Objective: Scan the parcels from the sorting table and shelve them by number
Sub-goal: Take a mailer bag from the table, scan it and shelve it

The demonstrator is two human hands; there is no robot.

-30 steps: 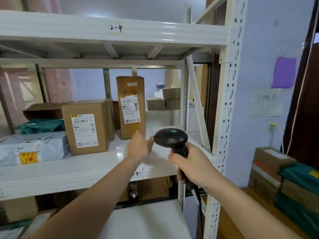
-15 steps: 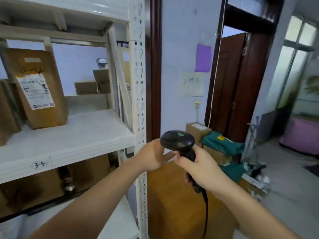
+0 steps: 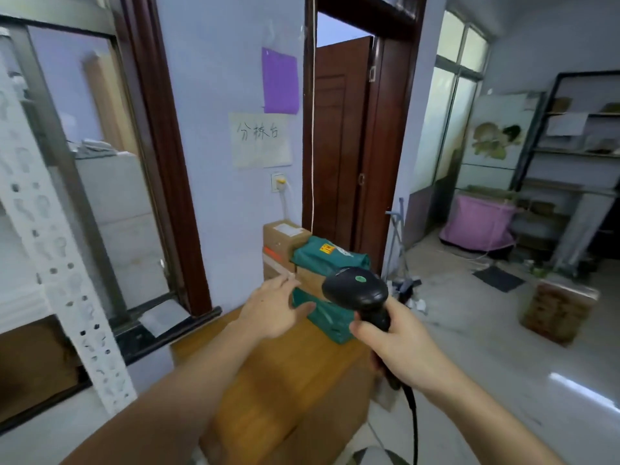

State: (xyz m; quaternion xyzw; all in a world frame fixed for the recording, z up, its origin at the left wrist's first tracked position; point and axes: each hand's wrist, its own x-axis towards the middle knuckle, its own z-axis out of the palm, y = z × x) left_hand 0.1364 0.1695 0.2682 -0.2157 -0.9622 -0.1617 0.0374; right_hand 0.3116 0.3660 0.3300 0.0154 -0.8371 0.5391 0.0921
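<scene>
Head view shows the parcels stacked in the middle of the frame, at the far end of the wooden table (image 3: 268,380), against the wall. Two green bags sit in the pile: an upper green bag (image 3: 330,258) on top of brown boxes, and a lower green bag (image 3: 327,318) lying on the table itself. A brown box (image 3: 285,238) with a white label stands behind them, closest to the wall.

The left hand (image 3: 271,307) is spread wide, fingers straight, holding nothing, just in front of the lower green bag; I cannot tell if it touches the bag. The right hand (image 3: 394,344) is wrapped tight around the handle of the black scanner (image 3: 355,290), lower right of the middle.

The green bags look soft and floppy, probably light, and likely a bit slippery. A good hold would be pinching a thick edge or scooping from under. The boxes look stiff, so gripping two sides should work.
</scene>
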